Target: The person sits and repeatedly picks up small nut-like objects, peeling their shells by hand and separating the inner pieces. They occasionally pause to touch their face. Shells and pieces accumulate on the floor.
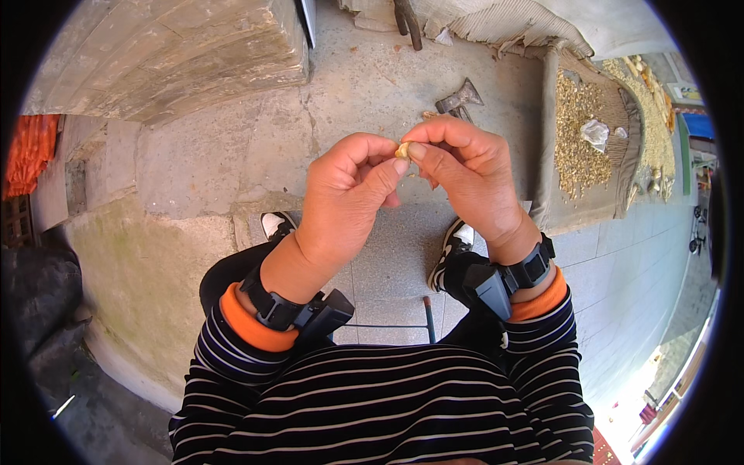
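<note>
A small yellowish piece point(403, 150), like a nut or a bit of shell, is pinched between my two hands in front of my body. My left hand point(351, 195) grips its left side between thumb and forefinger. From the other side, the thumb and forefinger of my right hand point(474, 180) press on it. My fingertips cover most of the piece, so its exact kind is unclear. Beyond my right hand, a metal axe head point(463, 97) lies on the concrete floor point(256, 145), its lower part hidden behind the fingers.
At right, a cloth-edged mat point(587, 200) bears many small yellowish bits point(572, 133) and a clear plastic scrap point(594, 135). Dark tool handles point(408, 23) lie at the top. A concrete block point(174, 58) rises at upper left. My shoes point(450, 250) stand on paving below.
</note>
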`<state>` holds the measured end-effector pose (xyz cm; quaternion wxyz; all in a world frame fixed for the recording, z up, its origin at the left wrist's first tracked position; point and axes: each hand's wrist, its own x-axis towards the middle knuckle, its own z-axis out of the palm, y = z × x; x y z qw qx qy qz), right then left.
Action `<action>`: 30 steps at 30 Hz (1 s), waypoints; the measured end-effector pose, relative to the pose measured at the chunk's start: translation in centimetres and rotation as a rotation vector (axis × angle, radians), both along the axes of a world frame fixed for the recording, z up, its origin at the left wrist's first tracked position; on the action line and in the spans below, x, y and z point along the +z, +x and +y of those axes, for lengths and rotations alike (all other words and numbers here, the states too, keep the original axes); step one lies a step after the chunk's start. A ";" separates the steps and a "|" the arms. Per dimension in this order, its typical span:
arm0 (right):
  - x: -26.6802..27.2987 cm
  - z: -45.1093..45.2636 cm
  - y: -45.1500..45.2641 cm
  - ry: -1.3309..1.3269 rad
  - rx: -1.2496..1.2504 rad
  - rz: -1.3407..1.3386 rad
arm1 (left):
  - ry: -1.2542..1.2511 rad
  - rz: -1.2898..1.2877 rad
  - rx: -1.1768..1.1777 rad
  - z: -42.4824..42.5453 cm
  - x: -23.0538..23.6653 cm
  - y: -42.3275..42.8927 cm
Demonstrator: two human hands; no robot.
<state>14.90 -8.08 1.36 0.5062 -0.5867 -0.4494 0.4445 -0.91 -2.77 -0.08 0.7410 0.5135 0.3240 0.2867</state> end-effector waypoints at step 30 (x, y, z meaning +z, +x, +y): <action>7.4 -3.6 -3.6 0.664 0.894 0.932 | 0.416 0.299 0.334 3.6 -1.0 -2.4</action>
